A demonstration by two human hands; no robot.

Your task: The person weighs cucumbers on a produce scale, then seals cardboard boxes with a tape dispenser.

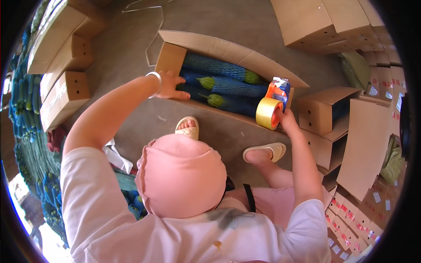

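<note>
An open cardboard box (210, 44) lies on the grey floor in front of me. It holds several green vegetables in blue net sleeves (228, 85). My left hand (170, 85), with a white bangle at the wrist, presses on the box's near left edge beside the end flap. My right hand (286, 117) grips an orange tape dispenser (277, 91) with a yellowish roll of tape (267, 113), held against the box's near right corner. My feet in pale sandals (187, 127) stand just in front of the box.
Closed cardboard boxes are stacked at the left (66, 94) and the top right (324, 22). Open boxes and a flat sheet of cardboard (366, 144) stand at the right. A heap of net-sleeved vegetables (26, 114) lies along the left edge.
</note>
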